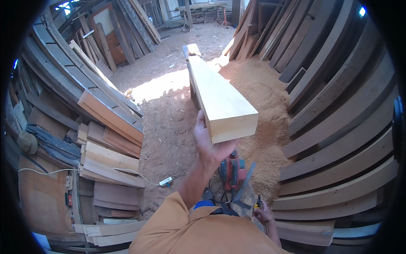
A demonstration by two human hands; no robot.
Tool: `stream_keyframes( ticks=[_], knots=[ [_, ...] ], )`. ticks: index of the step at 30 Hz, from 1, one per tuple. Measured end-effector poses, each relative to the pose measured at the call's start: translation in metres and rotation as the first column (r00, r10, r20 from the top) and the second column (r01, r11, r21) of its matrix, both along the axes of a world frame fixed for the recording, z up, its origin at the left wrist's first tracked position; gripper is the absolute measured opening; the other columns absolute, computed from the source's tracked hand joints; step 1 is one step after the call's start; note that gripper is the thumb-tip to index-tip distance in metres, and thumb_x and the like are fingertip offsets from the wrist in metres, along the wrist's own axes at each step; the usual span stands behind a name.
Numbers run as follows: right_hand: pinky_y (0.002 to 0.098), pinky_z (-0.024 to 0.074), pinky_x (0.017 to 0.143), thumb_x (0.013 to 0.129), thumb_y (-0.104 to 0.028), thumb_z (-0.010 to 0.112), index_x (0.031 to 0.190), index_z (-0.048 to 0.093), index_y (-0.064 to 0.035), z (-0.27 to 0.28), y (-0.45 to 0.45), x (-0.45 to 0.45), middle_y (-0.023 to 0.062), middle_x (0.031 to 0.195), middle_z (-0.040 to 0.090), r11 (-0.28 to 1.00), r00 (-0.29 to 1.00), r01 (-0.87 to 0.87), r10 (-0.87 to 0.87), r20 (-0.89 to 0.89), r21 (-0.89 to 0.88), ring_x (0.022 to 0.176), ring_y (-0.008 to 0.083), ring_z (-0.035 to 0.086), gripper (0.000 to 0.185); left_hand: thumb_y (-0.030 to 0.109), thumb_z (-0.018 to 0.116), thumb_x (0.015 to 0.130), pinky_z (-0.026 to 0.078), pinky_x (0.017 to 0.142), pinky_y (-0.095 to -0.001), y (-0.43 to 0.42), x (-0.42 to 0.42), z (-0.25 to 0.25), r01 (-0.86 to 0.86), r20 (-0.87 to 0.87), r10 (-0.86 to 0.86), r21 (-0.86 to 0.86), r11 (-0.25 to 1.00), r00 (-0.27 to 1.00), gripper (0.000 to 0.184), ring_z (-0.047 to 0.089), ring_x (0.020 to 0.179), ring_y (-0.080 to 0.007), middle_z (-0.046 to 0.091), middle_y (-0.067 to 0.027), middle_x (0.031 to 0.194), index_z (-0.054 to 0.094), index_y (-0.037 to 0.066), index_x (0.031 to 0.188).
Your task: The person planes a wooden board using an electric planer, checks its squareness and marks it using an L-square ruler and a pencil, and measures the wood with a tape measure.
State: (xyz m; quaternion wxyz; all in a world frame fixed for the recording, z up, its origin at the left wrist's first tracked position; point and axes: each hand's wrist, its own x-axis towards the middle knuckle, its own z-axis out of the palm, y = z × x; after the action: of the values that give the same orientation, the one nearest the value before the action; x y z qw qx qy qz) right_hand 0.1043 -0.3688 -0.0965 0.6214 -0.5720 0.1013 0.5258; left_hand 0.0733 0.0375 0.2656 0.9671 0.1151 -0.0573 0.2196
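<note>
A long, squared wooden beam point(222, 91) with pale, smooth faces stretches away from me, its near end raised. My left hand point(209, 142) grips this near end from below, thumb up along the left side and palm under it. The beam's far end is beside a dark post-like support point(186, 53); how it rests there I cannot make out. Low at my right side, my right hand point(264, 213) is closed around a small yellow and black tool point(257, 205), too small to name surely. A red and grey power tool point(231, 174) sits on the floor below the beam.
Planks lean in rows along the right wall point(338, 122) and the left side point(112, 120). A sawdust pile point(262, 97) covers the floor right of the beam. A white power strip point(165, 181) with a cable point(141, 175) lies on the floor at left.
</note>
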Motion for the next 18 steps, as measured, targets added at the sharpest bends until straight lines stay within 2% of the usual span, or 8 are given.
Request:
stream_keyframes(
  ticks=[4, 7, 10, 13, 14, 17, 18],
  knots=[
    [0.0422, 0.0566, 0.076, 0.081, -0.001, 0.075, 0.145, 0.037, -0.0180, 0.027, 0.025, 0.011, 0.0092, 0.109, 0.060, 0.979, 0.999, 0.014, -0.005, -0.044, 0.202, 0.089, 0.0237, 0.064, 0.076, 0.050, 0.030, 0.104, 0.047, 0.107, -0.0552, 0.002, 0.003, 0.004, -0.031, 0.011, 0.031, 0.043, 0.999, 0.999, 0.064, 0.060, 0.128, -0.0368, 0.059, -0.0164, 0.142, 0.047, 0.006, 0.149],
    [0.0431, 0.0564, 0.076, 0.082, -0.009, 0.077, 0.145, 0.039, -0.0174, 0.061, 0.045, 0.015, 0.0090, 0.112, 0.060, 0.936, 0.997, -0.027, 0.049, -0.055, 0.350, 0.090, 0.0243, 0.064, 0.073, 0.051, 0.032, 0.103, 0.047, 0.107, -0.0563, 0.003, 0.000, 0.001, -0.015, -0.013, 0.016, 0.033, 0.999, 1.000, 0.065, 0.059, 0.129, -0.0371, 0.059, -0.0162, 0.142, 0.047, 0.007, 0.149],
    [0.0429, 0.0566, 0.077, 0.091, -0.024, 0.075, 0.142, 0.042, -0.0161, 0.092, 0.065, 0.018, 0.0110, 0.115, 0.063, 0.861, 0.990, 0.014, 0.057, -0.125, 0.509, 0.092, 0.0250, 0.065, 0.061, 0.056, 0.040, 0.102, 0.044, 0.110, -0.0597, 0.004, -0.015, -0.021, 0.060, -0.023, -0.061, -0.044, 0.997, 0.998, 0.069, 0.056, 0.133, -0.0399, 0.057, -0.0177, 0.144, 0.045, 0.008, 0.151],
    [0.0415, 0.0561, 0.076, 0.098, -0.042, 0.066, 0.139, 0.045, -0.0139, 0.099, 0.078, 0.026, 0.0137, 0.118, 0.065, 0.896, 0.996, -0.016, 0.053, -0.069, 0.444, 0.091, 0.0256, 0.066, 0.054, 0.061, 0.033, 0.103, 0.036, 0.114, -0.0701, -0.009, -0.040, -0.057, 0.105, 0.068, -0.098, -0.102, 0.989, 0.993, 0.082, 0.037, 0.138, -0.0625, 0.032, -0.0429, 0.150, 0.025, 0.002, 0.159],
    [0.0411, 0.0559, 0.076, 0.101, -0.050, 0.060, 0.134, 0.048, -0.0122, 0.092, 0.082, 0.028, 0.0147, 0.118, 0.066, 0.911, 0.999, -0.048, 0.047, 0.013, 0.409, 0.090, 0.0263, 0.067, 0.052, 0.066, 0.047, 0.098, 0.039, 0.113, -0.0689, -0.013, -0.051, -0.067, 0.094, -0.069, -0.105, -0.141, 0.986, 0.992, 0.089, 0.043, 0.136, -0.0604, 0.037, -0.0387, 0.150, 0.027, 0.002, 0.158],
    [0.0414, 0.0563, 0.077, 0.101, -0.050, 0.061, 0.129, 0.052, -0.0107, 0.104, 0.097, 0.031, 0.0142, 0.117, 0.067, 0.913, 0.996, -0.068, 0.039, 0.080, 0.402, 0.089, 0.0266, 0.068, 0.049, 0.066, 0.057, 0.095, 0.041, 0.113, -0.0658, -0.018, -0.085, -0.113, 0.158, -0.104, -0.176, -0.166, 0.973, 0.979, 0.091, 0.048, 0.137, -0.0514, 0.046, -0.0292, 0.149, 0.030, 0.006, 0.157],
    [0.0416, 0.0572, 0.078, 0.101, -0.048, 0.061, 0.126, 0.054, -0.0100, 0.102, 0.102, 0.031, 0.0140, 0.117, 0.066, 0.896, 0.998, -0.031, 0.007, 0.055, 0.442, 0.091, 0.0253, 0.068, 0.046, 0.069, 0.057, 0.093, 0.042, 0.112, -0.0663, -0.019, -0.095, -0.121, 0.139, -0.211, -0.164, -0.128, 0.982, 0.964, 0.094, 0.049, 0.137, -0.0488, 0.046, -0.0269, 0.150, 0.029, 0.007, 0.158]
  ],
)
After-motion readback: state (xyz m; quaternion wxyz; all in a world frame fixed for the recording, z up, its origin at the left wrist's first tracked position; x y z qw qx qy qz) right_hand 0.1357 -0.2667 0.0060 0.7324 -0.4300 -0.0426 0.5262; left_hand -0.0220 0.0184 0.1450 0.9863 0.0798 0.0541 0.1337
